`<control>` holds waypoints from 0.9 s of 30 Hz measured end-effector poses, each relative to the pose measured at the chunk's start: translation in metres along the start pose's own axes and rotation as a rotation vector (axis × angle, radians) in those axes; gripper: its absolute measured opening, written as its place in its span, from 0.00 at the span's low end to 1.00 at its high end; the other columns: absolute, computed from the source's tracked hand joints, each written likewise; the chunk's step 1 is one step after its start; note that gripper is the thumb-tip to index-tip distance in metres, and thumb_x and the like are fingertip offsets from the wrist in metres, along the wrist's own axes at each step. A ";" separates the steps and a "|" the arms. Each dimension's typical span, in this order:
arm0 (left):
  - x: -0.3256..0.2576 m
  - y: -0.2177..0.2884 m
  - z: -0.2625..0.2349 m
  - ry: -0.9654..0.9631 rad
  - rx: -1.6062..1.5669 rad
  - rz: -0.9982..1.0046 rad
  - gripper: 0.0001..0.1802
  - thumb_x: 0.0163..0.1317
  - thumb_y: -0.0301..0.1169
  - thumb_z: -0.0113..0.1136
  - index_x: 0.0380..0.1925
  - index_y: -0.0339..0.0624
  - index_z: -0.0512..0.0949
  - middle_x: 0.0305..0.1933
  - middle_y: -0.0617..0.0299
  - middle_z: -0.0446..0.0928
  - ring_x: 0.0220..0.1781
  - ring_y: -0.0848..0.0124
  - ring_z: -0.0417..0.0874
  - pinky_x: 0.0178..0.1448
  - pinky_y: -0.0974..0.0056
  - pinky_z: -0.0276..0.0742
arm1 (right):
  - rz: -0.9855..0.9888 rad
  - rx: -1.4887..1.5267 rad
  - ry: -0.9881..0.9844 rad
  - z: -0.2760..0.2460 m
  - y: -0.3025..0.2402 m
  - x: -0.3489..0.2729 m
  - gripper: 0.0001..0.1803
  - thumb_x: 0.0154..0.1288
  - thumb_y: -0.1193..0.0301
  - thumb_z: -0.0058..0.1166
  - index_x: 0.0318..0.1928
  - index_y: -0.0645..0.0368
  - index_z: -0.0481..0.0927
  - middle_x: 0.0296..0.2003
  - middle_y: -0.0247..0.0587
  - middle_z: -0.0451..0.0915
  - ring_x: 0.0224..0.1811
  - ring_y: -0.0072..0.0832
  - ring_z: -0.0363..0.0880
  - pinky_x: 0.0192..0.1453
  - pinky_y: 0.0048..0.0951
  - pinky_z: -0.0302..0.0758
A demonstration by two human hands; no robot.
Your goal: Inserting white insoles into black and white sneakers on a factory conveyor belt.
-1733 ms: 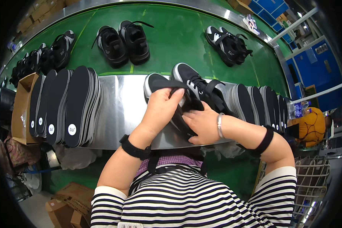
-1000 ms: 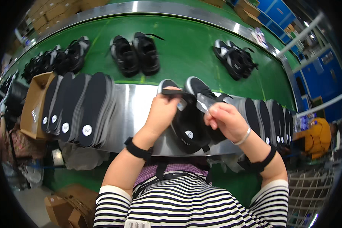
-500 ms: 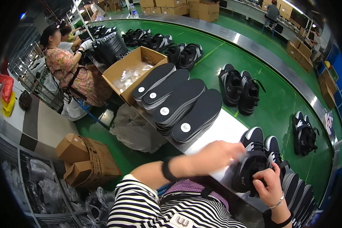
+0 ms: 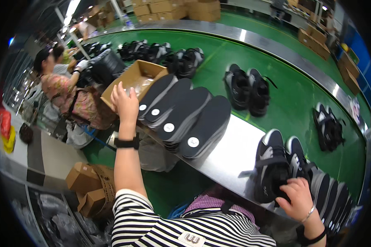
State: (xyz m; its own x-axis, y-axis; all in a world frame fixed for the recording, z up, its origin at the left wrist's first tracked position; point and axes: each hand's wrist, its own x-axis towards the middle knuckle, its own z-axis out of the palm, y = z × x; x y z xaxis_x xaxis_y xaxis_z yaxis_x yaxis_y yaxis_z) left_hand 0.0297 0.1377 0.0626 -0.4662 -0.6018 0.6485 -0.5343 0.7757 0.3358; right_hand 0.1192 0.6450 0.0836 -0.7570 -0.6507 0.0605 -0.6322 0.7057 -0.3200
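My left hand [image 4: 125, 101] reaches over the near edge of an open cardboard box [image 4: 156, 68], fingers spread and nothing seen in them. Inside the box lie small clear plastic packets [image 4: 141, 84], partly hidden by the hand. At the right, my right hand [image 4: 297, 197] rests at the heel opening of a black sneaker [image 4: 270, 164] with a grey toe and a strap. Its thumb and fingers are apart. The matching sneaker [image 4: 296, 154] stands just right of it, partly behind that hand. Between my hands lie several stacks of dark insoles [image 4: 208, 123] with round white labels.
More grey insoles [image 4: 323, 191] lean in a row beyond my right hand. Black sneaker pairs [image 4: 247, 88] stand on the green surface, which a metal rail [image 4: 243, 36] borders. A person in a floral top [image 4: 76, 99] works at the left. Cartons [image 4: 86, 181] stand below.
My left hand has left the sneaker and swung left and away to the cardboard box. My right hand stays at the sneaker's heel. The whole view has shifted slightly.
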 end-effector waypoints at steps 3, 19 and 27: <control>-0.047 0.054 -0.037 -0.098 -0.658 0.294 0.16 0.57 0.30 0.51 0.44 0.34 0.69 0.47 0.51 0.71 0.51 0.60 0.69 0.56 0.61 0.62 | -0.021 0.028 -0.195 -0.003 -0.002 0.015 0.24 0.49 0.55 0.55 0.42 0.60 0.73 0.31 0.40 0.76 0.43 0.38 0.71 0.55 0.41 0.58; -0.275 0.198 -0.094 -1.008 -1.244 0.933 0.37 0.36 0.45 0.69 0.45 0.36 0.68 0.43 0.52 0.72 0.43 0.55 0.72 0.45 0.59 0.70 | 0.125 0.088 -0.484 0.010 0.008 0.013 0.24 0.51 0.56 0.52 0.40 0.64 0.73 0.34 0.47 0.77 0.42 0.39 0.74 0.50 0.43 0.64; -0.257 0.212 -0.075 -0.810 -0.933 1.147 0.15 0.33 0.29 0.61 0.26 0.39 0.71 0.30 0.53 0.70 0.38 0.55 0.71 0.42 0.56 0.67 | 0.538 -0.115 0.339 -0.024 0.097 -0.094 0.14 0.52 0.64 0.53 0.38 0.60 0.76 0.33 0.47 0.77 0.37 0.40 0.75 0.42 0.35 0.71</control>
State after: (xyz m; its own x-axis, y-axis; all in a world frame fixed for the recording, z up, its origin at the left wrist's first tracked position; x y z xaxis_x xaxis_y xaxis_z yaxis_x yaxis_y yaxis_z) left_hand 0.0889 0.4714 0.0183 -0.6656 0.6071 0.4340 0.7454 0.5121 0.4267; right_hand 0.1248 0.7815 0.0694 -0.9715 -0.0858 0.2211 -0.1488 0.9464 -0.2867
